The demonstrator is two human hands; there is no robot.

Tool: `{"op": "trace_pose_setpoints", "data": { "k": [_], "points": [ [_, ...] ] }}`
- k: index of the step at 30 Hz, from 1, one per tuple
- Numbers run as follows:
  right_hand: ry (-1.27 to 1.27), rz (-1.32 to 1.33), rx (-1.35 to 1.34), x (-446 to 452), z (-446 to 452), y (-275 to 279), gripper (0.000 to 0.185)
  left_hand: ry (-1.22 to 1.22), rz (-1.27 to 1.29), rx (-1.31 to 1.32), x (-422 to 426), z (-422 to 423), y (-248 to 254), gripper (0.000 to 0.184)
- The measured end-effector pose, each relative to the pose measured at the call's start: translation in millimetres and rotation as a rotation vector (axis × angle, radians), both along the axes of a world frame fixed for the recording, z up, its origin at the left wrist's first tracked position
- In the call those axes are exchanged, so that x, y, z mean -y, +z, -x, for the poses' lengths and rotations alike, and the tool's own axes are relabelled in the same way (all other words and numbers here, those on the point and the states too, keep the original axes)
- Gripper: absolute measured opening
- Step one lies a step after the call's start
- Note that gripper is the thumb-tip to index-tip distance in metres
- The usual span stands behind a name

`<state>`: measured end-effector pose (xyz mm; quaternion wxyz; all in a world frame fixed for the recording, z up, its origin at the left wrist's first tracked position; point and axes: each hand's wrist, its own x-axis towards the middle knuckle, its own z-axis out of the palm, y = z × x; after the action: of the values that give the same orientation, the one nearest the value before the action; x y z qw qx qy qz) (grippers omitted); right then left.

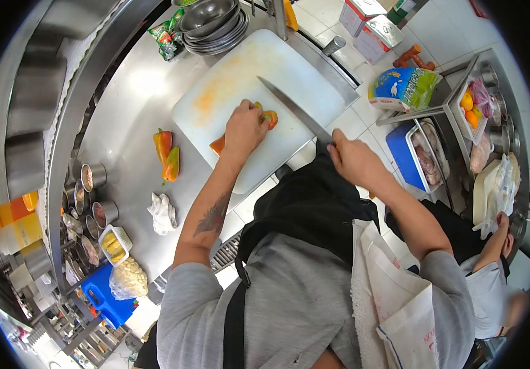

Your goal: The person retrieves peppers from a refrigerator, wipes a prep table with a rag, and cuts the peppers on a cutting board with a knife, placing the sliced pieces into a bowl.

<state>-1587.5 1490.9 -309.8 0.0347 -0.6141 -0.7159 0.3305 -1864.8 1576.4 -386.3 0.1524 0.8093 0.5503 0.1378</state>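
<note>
My left hand is closed over an orange-green bell pepper on the white cutting board. Its fingers curl on the pepper, hiding part of it. Another orange pepper piece shows beside my left wrist. In my right hand is the handle of a long kitchen knife. The blade slants across the board toward its far side, to the right of the pepper and apart from it. Two whole orange-green peppers lie on the steel counter left of the board.
Stacked metal bowls stand behind the board. A crumpled white cloth lies on the steel counter. Metal containers line the left side. A blue-and-white tub sits at right, where another person's hand touches a plastic bag.
</note>
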Motion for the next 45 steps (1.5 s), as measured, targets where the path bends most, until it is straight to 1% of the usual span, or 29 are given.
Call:
{"op": "trace_pose_setpoints", "data": {
  "k": [2, 5, 6, 8, 9, 11, 15, 17, 18, 20, 23, 24, 26, 27, 29, 30, 32, 33, 35, 36, 38, 39, 41, 42, 44, 45],
  "points": [
    [0.055, -0.002, 0.002, 16.0, 4.5, 2.4, 0.022, 0.106, 0.069, 0.131, 14.5, 2.6, -2.7, 0.023],
    [0.133, -0.023, 0.065, 27.9, 3.1, 5.5, 0.020, 0.074, 0.099, 0.225, 19.0, 7.9, -21.0, 0.018],
    [0.139, -0.014, 0.071, 30.4, 0.8, 7.2, 0.020, 0.080, 0.108, 0.232, 20.6, 7.1, -22.1, 0.018],
    [0.213, -0.045, 0.177, 33.4, -6.7, 14.3, 0.022, 0.034, 0.027, 0.237, 19.9, 7.0, -21.8, 0.016],
    [0.213, -0.040, 0.179, 33.9, -10.3, 18.6, 0.022, 0.034, 0.033, 0.240, 19.3, 7.5, -23.2, 0.016],
    [0.263, -0.048, 0.282, 30.7, -16.7, 28.9, 0.026, 0.026, 0.037, 0.239, 17.6, 7.6, -24.2, 0.015],
    [0.306, 0.021, 0.250, 32.2, -20.4, 40.9, 0.026, 0.016, 0.013, 0.248, 22.5, 7.7, -23.2, 0.014],
    [0.311, 0.038, 0.249, 36.8, -22.0, 43.1, 0.024, -0.007, 0.022, 0.248, 30.5, 6.3, -20.1, 0.005],
    [0.312, 0.055, 0.247, 39.4, -22.1, 42.9, 0.023, -0.003, 0.028, 0.247, 32.7, 6.7, -20.4, 0.005],
    [0.310, 0.045, 0.247, 42.5, -22.0, 40.3, 0.022, -0.023, -0.014, 0.266, 34.3, 6.4, -19.7, 0.005],
    [0.296, 0.029, 0.227, 41.0, -19.3, 30.1, 0.019, -0.010, 0.004, 0.255, 33.8, 6.4, -21.0, 0.005],
    [0.283, 0.029, 0.203, 40.4, -17.8, 22.6, 0.018, -0.012, 0.007, 0.251, 33.0, 7.4, -22.0, 0.005],
    [0.276, 0.034, 0.153, 37.0, -17.1, -13.0, 0.017, -0.043, -0.084, 0.202, 32.6, 7.2, -22.4, 0.009],
    [0.281, 0.021, 0.112, 29.4, -14.9, -17.6, 0.017, -0.046, -0.094, 0.201, 30.8, 5.8, -18.5, 0.009],
    [0.259, 0.026, 0.100, 28.5, -17.0, -16.5, 0.017, 0.036, 0.117, 0.098, 34.8, 4.5, -11.8, 0.010],
    [0.242, 0.040, 0.091, 26.8, -16.9, -12.1, 0.017, 0.035, 0.114, 0.097, 35.3, 2.2, -11.7, 0.010],
    [0.213, 0.034, 0.088, 35.8, -14.6, 0.2, 0.017, 0.211, 0.257, 0.126, 40.8, -2.5, -12.9, 0.014],
    [0.187, 0.025, 0.087, 40.5, -13.8, 6.8, 0.017, 0.205, 0.258, 0.123, 43.1, -2.2, -8.3, 0.014],
    [0.175, 0.041, 0.086, 46.9, -13.8, 19.1, 0.018, 0.186, 0.130, 0.131, 47.3, 1.8, 9.4, 0.018],
    [0.173, 0.058, 0.088, 49.7, -14.5, 22.7, 0.018, 0.179, 0.133, 0.131, 51.1, 8.9, 14.6, 0.018],
    [0.161, 0.066, 0.100, 52.1, -16.0, 24.9, 0.018, -0.233, -0.038, 0.151, 56.5, 23.6, 22.0, 0.017],
    [0.156, 0.072, 0.112, 52.2, -16.3, 25.9, 0.019, -0.231, -0.039, 0.152, 55.9, 23.8, 17.9, 0.017],
    [0.148, 0.080, 0.103, 50.6, -18.1, 27.5, 0.019, -0.359, 0.064, 0.135, 52.4, 28.0, 3.8, 0.020],
    [0.132, 0.089, 0.094, 50.4, -18.2, 27.4, 0.019, -0.355, 0.063, 0.131, 47.6, 28.4, 1.0, 0.020],
    [0.138, 0.089, 0.092, 50.8, -18.7, 26.3, 0.019, -0.306, 0.188, -0.030, 36.8, 21.9, -5.6, 0.024],
    [0.142, 0.095, 0.093, 51.8, -18.8, 26.2, 0.019, -0.306, 0.187, -0.031, 38.2, 14.2, -3.7, 0.024]
  ]
}}
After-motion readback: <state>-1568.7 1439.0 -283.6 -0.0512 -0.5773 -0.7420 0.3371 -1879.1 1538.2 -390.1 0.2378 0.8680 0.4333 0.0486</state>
